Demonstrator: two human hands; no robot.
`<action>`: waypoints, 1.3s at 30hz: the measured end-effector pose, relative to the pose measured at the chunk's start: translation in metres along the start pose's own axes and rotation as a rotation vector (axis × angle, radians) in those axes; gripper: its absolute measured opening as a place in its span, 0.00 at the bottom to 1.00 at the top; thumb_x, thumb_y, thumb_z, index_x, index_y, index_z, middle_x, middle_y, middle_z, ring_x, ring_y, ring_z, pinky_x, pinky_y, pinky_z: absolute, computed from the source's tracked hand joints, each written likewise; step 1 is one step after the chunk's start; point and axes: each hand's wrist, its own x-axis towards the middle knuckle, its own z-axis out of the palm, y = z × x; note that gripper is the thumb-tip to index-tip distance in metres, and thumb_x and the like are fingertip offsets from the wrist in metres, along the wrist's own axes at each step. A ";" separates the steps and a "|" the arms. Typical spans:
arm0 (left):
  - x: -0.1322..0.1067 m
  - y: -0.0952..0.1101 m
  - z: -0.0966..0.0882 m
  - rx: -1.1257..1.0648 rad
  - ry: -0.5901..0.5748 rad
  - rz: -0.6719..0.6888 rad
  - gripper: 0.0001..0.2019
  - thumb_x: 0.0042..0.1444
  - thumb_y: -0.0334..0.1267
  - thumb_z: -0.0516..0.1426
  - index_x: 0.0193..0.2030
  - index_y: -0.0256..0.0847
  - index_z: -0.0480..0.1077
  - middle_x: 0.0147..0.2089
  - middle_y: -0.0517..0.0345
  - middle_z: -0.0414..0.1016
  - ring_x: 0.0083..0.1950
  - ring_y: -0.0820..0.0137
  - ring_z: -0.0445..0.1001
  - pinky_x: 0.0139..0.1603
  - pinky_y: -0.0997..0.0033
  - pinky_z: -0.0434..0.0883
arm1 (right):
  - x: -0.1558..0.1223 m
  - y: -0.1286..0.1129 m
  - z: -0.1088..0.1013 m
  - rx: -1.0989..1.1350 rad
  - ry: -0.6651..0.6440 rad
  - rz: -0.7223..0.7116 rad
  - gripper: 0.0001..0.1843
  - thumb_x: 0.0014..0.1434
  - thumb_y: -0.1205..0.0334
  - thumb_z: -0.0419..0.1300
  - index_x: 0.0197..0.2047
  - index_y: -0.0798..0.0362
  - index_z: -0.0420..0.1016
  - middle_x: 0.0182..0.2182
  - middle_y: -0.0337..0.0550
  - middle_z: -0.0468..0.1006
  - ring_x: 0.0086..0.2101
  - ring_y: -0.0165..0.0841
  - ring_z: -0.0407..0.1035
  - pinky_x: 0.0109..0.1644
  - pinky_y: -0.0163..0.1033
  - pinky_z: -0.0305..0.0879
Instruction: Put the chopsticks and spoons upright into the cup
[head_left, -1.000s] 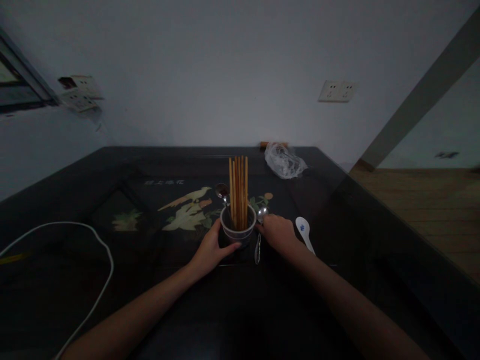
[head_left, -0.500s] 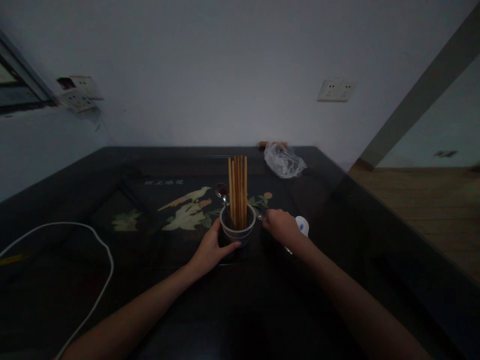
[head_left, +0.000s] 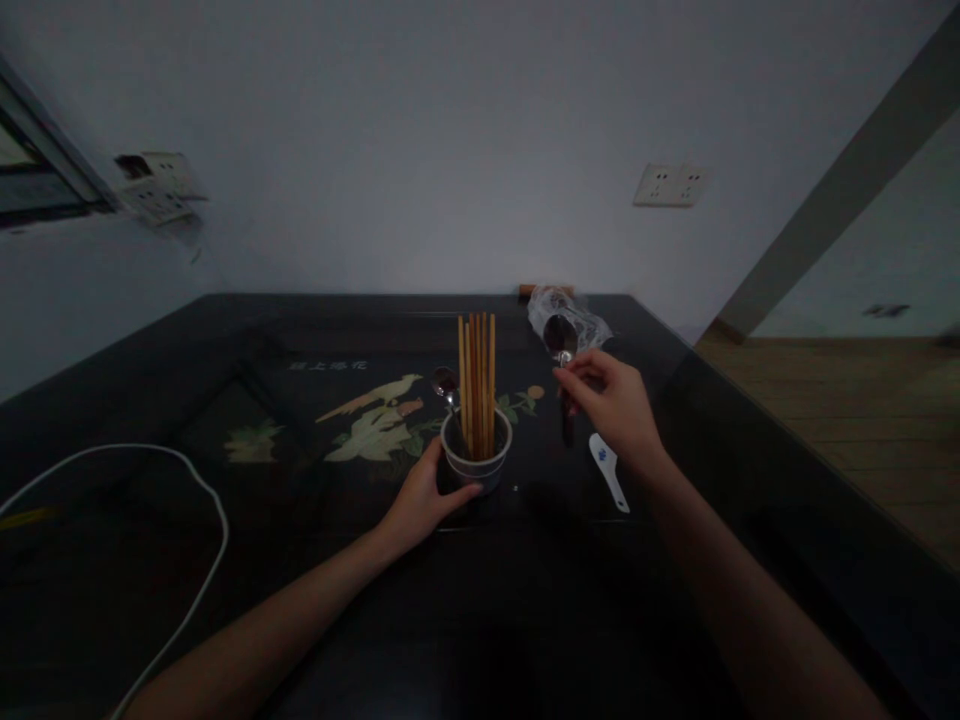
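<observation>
A grey cup [head_left: 478, 472] stands upright on the dark table, with my left hand [head_left: 422, 497] wrapped around its left and near side. Several wooden chopsticks [head_left: 477, 385] rise out of the cup. Leaning at their left in the same cup is a metal spoon [head_left: 445, 382], bowl up. My right hand [head_left: 611, 400] pinches a second metal spoon [head_left: 560, 335] by its handle, bowl upward, in the air to the right of the cup. Below that hand, a white spoon with a blue mark [head_left: 609, 470] lies on the table.
Behind the raised spoon lies a crumpled clear plastic bag [head_left: 592, 328], beside a brown stick-like piece [head_left: 532, 290] near the wall. A white cable [head_left: 214, 490] curves across the table's left side. Wall sockets [head_left: 669, 186] sit above the table [head_left: 360, 600].
My right hand has risen and moved right, away from the cup's rim, now showing the metal spoon upright. The white spoon is uncovered. My left hand stays on the cup.
</observation>
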 end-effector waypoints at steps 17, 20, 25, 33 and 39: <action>0.001 0.003 0.000 -0.023 0.008 0.031 0.33 0.49 0.39 0.63 0.60 0.40 0.56 0.60 0.46 0.65 0.61 0.57 0.65 0.63 0.51 0.59 | -0.003 -0.053 0.042 0.377 -0.291 -0.053 0.07 0.49 0.63 0.61 0.32 0.53 0.67 0.28 0.40 0.73 0.31 0.33 0.71 0.30 0.39 0.72; 0.001 0.004 0.000 -0.018 0.003 0.036 0.32 0.49 0.38 0.63 0.60 0.40 0.56 0.60 0.47 0.66 0.61 0.57 0.65 0.62 0.51 0.60 | -0.004 -0.045 0.047 0.313 -0.322 -0.026 0.07 0.48 0.64 0.61 0.33 0.53 0.67 0.28 0.40 0.73 0.31 0.33 0.71 0.33 0.39 0.71; 0.001 0.003 0.001 -0.026 0.002 0.030 0.31 0.50 0.40 0.63 0.59 0.40 0.57 0.58 0.47 0.68 0.59 0.59 0.67 0.61 0.53 0.62 | -0.006 -0.041 0.049 0.298 -0.381 -0.031 0.10 0.48 0.67 0.60 0.35 0.52 0.65 0.29 0.38 0.74 0.30 0.31 0.72 0.34 0.38 0.69; 0.000 0.003 0.000 0.002 0.006 0.023 0.32 0.50 0.41 0.62 0.61 0.39 0.56 0.58 0.46 0.67 0.59 0.58 0.66 0.61 0.53 0.62 | -0.008 -0.041 0.052 0.175 -0.403 -0.076 0.04 0.51 0.69 0.56 0.32 0.53 0.67 0.28 0.40 0.75 0.31 0.32 0.72 0.33 0.36 0.66; 0.000 0.002 0.000 0.001 0.008 0.024 0.33 0.50 0.41 0.63 0.61 0.40 0.56 0.59 0.46 0.67 0.59 0.57 0.66 0.61 0.51 0.61 | -0.009 -0.042 0.055 0.097 -0.408 -0.068 0.05 0.51 0.71 0.57 0.32 0.54 0.70 0.28 0.41 0.77 0.30 0.32 0.72 0.33 0.36 0.65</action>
